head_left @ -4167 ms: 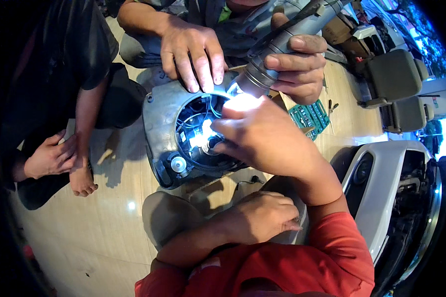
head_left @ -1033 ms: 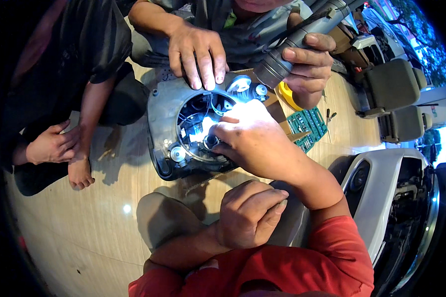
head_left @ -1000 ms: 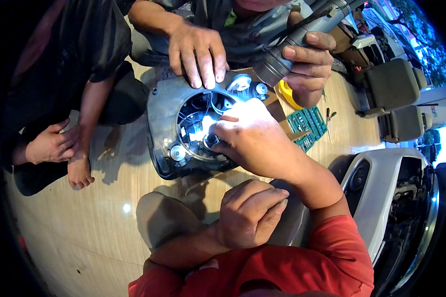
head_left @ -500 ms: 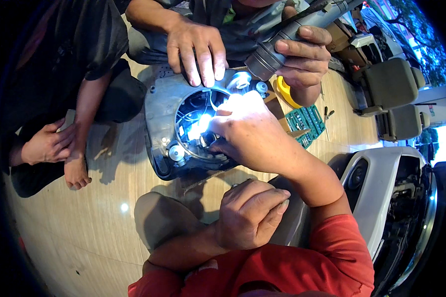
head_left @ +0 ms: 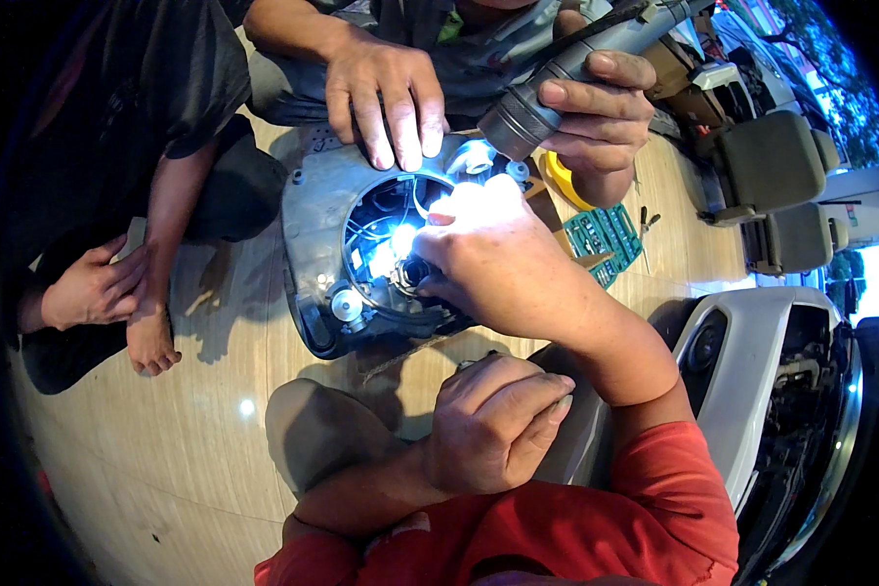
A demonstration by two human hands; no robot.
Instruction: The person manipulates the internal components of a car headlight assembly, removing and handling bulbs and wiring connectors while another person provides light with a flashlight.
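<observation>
A grey and black car headlamp housing (head_left: 314,220) lies in front of me, its large round opening showing wires and a round dark fitting (head_left: 407,276). Over the opening's right side is my right hand (head_left: 493,259), thumb and fingers bent inward beside the fitting; glare hides what the fingertips grip. My left hand (head_left: 493,420) is closed near my lap, and whatever lies in it is hidden. Opposite me, another person's hand (head_left: 386,98) presses flat on the housing. That person's other hand (head_left: 601,117) aims a lit grey flashlight (head_left: 527,117) into the opening.
At left a person sits with hands together (head_left: 103,283), holding a small grey object. A green tool case (head_left: 601,244), a yellow ring-shaped object (head_left: 562,181) and pliers (head_left: 649,223) lie to the right. Beyond are car seats (head_left: 767,171) and a white bumper (head_left: 732,391).
The housing has shifted very slightly toward the left. My right hand has moved a little within the opening, exposing more of the round fitting. My left hand stays put.
</observation>
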